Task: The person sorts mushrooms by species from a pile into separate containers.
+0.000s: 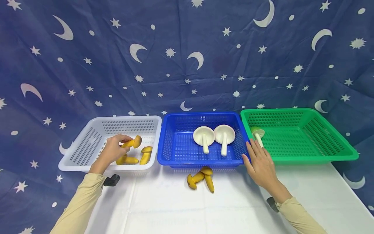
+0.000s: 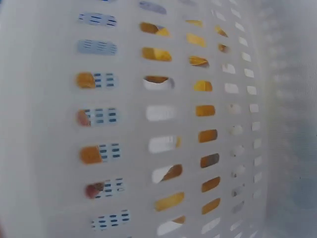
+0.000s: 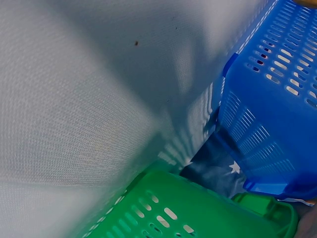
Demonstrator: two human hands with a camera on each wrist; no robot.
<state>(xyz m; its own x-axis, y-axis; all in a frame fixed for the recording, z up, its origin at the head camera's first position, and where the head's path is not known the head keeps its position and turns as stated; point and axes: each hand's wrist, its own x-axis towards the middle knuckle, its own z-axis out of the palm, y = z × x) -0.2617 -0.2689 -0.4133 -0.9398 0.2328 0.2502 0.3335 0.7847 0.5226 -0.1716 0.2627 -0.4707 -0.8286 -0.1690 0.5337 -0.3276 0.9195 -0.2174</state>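
Over the white basket (image 1: 80, 167), my left hand (image 1: 112, 150) pinches a yellow toy mushroom (image 1: 137, 141) by its stem, cap pointing right. Below it in that basket lie two more yellow mushrooms (image 1: 145, 155). My right hand (image 1: 261, 166) has its fingers extended over the adjoining rims of the blue basket (image 1: 201, 162) and the green basket (image 1: 315, 158). Its fingertips overlap the stem of a green-capped mushroom (image 1: 257, 131) inside the green basket. Neither wrist view shows a hand's grip; the left one looks through the white basket's slots (image 2: 161, 113).
Two white mushrooms (image 1: 224, 139) lie gills up in the blue basket. In front of it, two yellow mushrooms (image 1: 208, 179) lie against each other on the white tablecloth (image 1: 175, 211). A dark blue cloth (image 1: 163, 58) with moons and stars hangs behind the baskets.
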